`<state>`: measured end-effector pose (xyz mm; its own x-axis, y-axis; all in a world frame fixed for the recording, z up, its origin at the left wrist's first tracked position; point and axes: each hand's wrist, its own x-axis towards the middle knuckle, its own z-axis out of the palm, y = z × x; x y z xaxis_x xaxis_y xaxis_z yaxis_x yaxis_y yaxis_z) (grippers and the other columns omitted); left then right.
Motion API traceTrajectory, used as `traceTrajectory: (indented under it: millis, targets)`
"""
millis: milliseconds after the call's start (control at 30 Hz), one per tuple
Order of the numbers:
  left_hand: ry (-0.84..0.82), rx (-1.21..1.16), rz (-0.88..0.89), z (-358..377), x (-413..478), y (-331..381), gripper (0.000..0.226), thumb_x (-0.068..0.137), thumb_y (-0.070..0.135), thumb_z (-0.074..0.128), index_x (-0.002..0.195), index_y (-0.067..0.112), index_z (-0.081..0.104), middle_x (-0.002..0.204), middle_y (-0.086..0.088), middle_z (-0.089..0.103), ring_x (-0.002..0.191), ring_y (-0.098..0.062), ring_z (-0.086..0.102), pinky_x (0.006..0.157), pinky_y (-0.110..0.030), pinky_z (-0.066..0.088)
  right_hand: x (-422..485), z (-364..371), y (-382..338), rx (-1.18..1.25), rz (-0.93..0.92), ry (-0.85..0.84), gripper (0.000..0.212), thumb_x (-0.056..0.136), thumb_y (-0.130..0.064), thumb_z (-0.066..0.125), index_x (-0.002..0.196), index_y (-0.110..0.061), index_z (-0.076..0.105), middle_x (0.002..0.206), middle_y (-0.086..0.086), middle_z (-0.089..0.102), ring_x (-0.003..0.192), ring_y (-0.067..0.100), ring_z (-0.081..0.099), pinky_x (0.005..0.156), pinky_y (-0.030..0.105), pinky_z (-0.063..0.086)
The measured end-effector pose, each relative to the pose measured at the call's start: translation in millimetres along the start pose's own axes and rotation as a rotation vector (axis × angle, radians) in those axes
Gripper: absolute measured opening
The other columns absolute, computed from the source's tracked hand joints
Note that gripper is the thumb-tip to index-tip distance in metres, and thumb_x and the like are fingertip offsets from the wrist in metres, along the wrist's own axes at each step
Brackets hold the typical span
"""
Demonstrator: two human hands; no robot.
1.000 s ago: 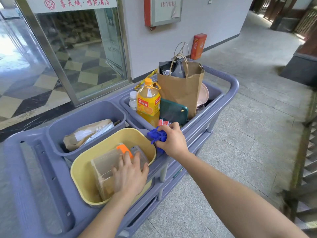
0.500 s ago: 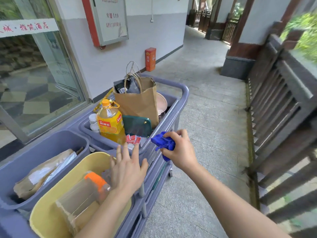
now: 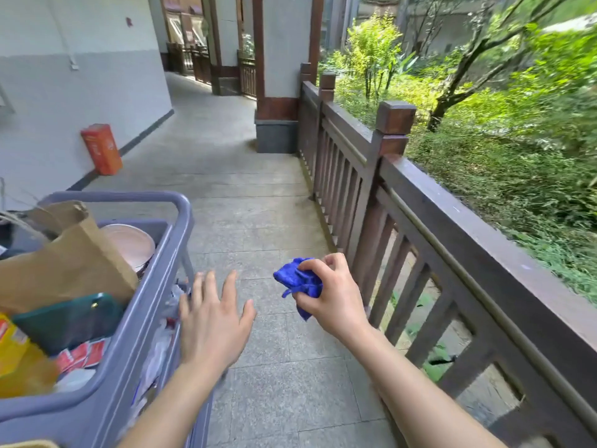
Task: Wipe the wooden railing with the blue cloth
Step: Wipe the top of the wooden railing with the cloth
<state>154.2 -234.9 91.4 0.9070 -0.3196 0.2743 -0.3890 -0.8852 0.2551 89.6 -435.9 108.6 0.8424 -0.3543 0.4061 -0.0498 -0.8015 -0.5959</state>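
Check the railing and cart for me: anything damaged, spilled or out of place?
Nothing stands out. The wooden railing looks intact, with only faint pale specks on its top rail. The blue cloth is bunched in the right hand; the left hand is empty. The cart holds upright items, nothing spilled.

A vivid blue cloth (image 3: pixel 298 278), a dark brown wooden railing (image 3: pixel 452 218), a grey-lilac cart (image 3: pixel 129 334) and an orange box (image 3: pixel 101 148).

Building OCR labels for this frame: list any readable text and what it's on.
None can be read.
Orange box by the wall: faint marks on its face, too blurred.
Yellow label in the cart: print cut off and blurred.
Red packets in the cart: white marks, too small.
Blue cloth and wooden railing: no text.
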Motion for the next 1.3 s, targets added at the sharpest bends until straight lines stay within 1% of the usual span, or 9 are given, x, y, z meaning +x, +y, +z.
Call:
traceTrajectory:
  millis: [133, 267, 467, 667, 733, 833, 1033, 1167, 1300]
  targets:
    - [-0.055, -0.054, 0.112, 21, 24, 67, 0.073, 0.086, 0.054, 0.033, 0.151, 0.02, 0.041, 0.158, -0.019, 0.035, 0.15, -0.037, 0.026, 0.117, -0.059, 0.027, -4, -55, 52, -0.061, 0.061, 0.132, 0.042, 0.064, -0.03, 0.074, 0.102, -0.038, 0.058, 0.101, -0.009, 0.038, 0.082, 0.007, 0.049, 0.058, 0.014, 0.039]
    - [-0.085, -0.087, 0.256, 43, 43, 141, 0.074, 0.086, 0.055, 0.032, 0.152, 0.022, 0.039, 0.16, -0.017, 0.033, 0.151, -0.035, 0.024, 0.119, -0.057, 0.025, -16, -112, 100, -0.117, 0.145, 0.244, 0.042, 0.063, -0.029, 0.073, 0.102, -0.037, 0.058, 0.101, -0.008, 0.038, 0.084, 0.008, 0.049, 0.063, 0.028, 0.048]
    - [-0.101, -0.187, 0.462, 75, 58, 248, 0.072, 0.086, 0.052, 0.039, 0.15, 0.019, 0.044, 0.157, -0.019, 0.038, 0.149, -0.038, 0.028, 0.118, -0.059, 0.027, -44, -189, 159, -0.229, 0.237, 0.37, 0.044, 0.062, -0.035, 0.066, 0.105, -0.037, 0.059, 0.101, -0.008, 0.039, 0.081, 0.007, 0.048, 0.063, 0.018, 0.038]
    - [-0.14, -0.276, 0.652, 100, 74, 339, 0.072, 0.087, 0.055, 0.032, 0.148, 0.019, 0.046, 0.156, -0.018, 0.04, 0.148, -0.037, 0.029, 0.119, -0.058, 0.027, -68, -244, 198, -0.33, 0.374, 0.47, 0.045, 0.064, -0.03, 0.076, 0.105, -0.037, 0.061, 0.105, -0.008, 0.04, 0.095, 0.011, 0.052, 0.071, 0.028, 0.046]
    - [-0.144, -0.28, 0.725, 111, 86, 364, 0.068, 0.09, 0.053, 0.04, 0.15, 0.021, 0.043, 0.157, -0.017, 0.039, 0.149, -0.036, 0.027, 0.12, -0.057, 0.025, -74, -257, 206, -0.349, 0.406, 0.516, 0.043, 0.065, -0.032, 0.076, 0.105, -0.036, 0.061, 0.105, -0.006, 0.041, 0.095, 0.014, 0.052, 0.074, 0.034, 0.05]
    - [-0.155, -0.276, 0.844, 129, 106, 401, 0.061, 0.096, 0.048, 0.051, 0.15, 0.022, 0.04, 0.158, -0.016, 0.037, 0.15, -0.035, 0.024, 0.121, -0.057, 0.023, -86, -273, 213, -0.406, 0.46, 0.606, 0.044, 0.065, -0.029, 0.078, 0.106, -0.034, 0.062, 0.104, -0.006, 0.041, 0.093, 0.011, 0.052, 0.077, 0.032, 0.05]
    - [-0.194, -0.233, 1.115, 161, 154, 474, 0.072, 0.091, 0.056, 0.028, 0.151, 0.019, 0.042, 0.155, -0.021, 0.04, 0.148, -0.038, 0.029, 0.12, -0.057, 0.026, -104, -299, 212, -0.565, 0.618, 0.81, 0.046, 0.067, -0.029, 0.078, 0.109, -0.037, 0.06, 0.106, -0.008, 0.042, 0.092, 0.006, 0.051, 0.072, 0.029, 0.047]
    - [-0.237, -0.281, 1.246, 184, 185, 516, 0.071, 0.09, 0.055, 0.025, 0.147, 0.018, 0.047, 0.151, -0.02, 0.044, 0.146, -0.039, 0.031, 0.119, -0.059, 0.025, -122, -310, 213, -0.692, 0.796, 0.962, 0.049, 0.066, -0.025, 0.081, 0.108, -0.038, 0.061, 0.105, -0.01, 0.042, 0.089, 0.003, 0.051, 0.072, 0.028, 0.046]
    - [-0.302, -0.295, 1.389, 216, 204, 544, 0.075, 0.089, 0.06, 0.018, 0.145, 0.023, 0.05, 0.15, -0.016, 0.048, 0.145, -0.035, 0.034, 0.12, -0.058, 0.025, -153, -303, 219, -0.778, 1.063, 0.985, 0.051, 0.066, -0.029, 0.082, 0.113, -0.039, 0.062, 0.102, -0.006, 0.046, 0.088, 0.016, 0.057, 0.073, 0.038, 0.052]
